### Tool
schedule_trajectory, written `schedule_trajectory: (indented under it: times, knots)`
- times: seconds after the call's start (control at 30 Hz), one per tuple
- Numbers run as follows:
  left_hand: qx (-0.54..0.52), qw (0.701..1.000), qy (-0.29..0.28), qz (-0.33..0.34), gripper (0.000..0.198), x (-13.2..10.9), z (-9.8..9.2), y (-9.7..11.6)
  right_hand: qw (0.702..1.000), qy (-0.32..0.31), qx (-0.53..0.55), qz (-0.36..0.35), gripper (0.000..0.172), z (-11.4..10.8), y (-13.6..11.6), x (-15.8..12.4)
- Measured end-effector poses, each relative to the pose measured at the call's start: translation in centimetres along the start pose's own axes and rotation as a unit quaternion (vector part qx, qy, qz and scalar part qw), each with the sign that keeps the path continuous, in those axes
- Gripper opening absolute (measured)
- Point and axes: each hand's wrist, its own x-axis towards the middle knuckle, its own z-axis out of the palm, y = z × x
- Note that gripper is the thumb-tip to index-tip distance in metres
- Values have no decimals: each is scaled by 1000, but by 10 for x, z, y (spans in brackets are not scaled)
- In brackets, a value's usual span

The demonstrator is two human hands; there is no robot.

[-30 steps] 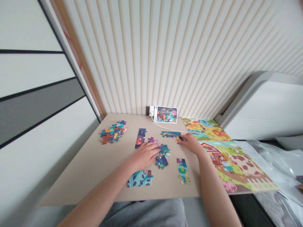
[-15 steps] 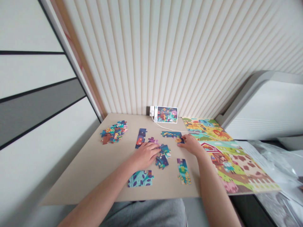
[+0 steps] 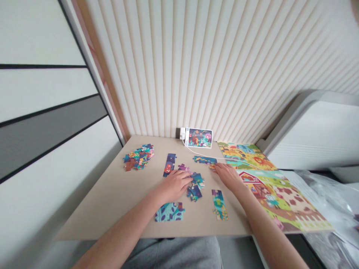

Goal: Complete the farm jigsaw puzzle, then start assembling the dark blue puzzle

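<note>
My left hand (image 3: 174, 184) lies palm down near the middle of the table, fingers stretched out and open. Its fingertips reach the pink puzzle piece (image 3: 183, 167) and the edge of the loose blue-green puzzle pieces (image 3: 198, 179). To the right, my right hand (image 3: 227, 175) rests flat, its fingertips touching a dark puzzle piece with orange (image 3: 211, 167). That piece sits at the lower right end of a joined blue strip (image 3: 204, 159); the fingers partly cover it. Above my left hand is a joined strip with a red creature (image 3: 169, 164).
A joined leafy section (image 3: 169, 213) and a green-yellow strip (image 3: 220, 204) lie nearer the front. A pile of pieces (image 3: 139, 157) is at left. A picture card (image 3: 199, 138) leans at the back beside a white charger (image 3: 182, 133); its cable crosses the finished farm puzzle's (image 3: 280, 198) neighbour, an animal puzzle (image 3: 246, 155).
My right hand has flattened from a pinch over the orange-marked piece, its fingers now lying lower on it. My left hand stays about where it was. The view has shifted slightly.
</note>
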Motion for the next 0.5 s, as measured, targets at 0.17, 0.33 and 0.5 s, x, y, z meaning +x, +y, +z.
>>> schedule_trajectory:
  times: [0.17, 0.33, 0.5]
  knots:
    - [5, 1000, 4, -1, 33, -1, -1, 1, 997, 12, -69, -38, 30, 5, 5, 0]
    - [14, 999, 38, -20, 40, 0, -12, -4, 995, 7, -92, -49, 34, 3, 9, 6]
    - [63, 989, 100, -85, 34, -20, -45, -19, 996, 8, -70, -57, 35, -3, 15, 1]
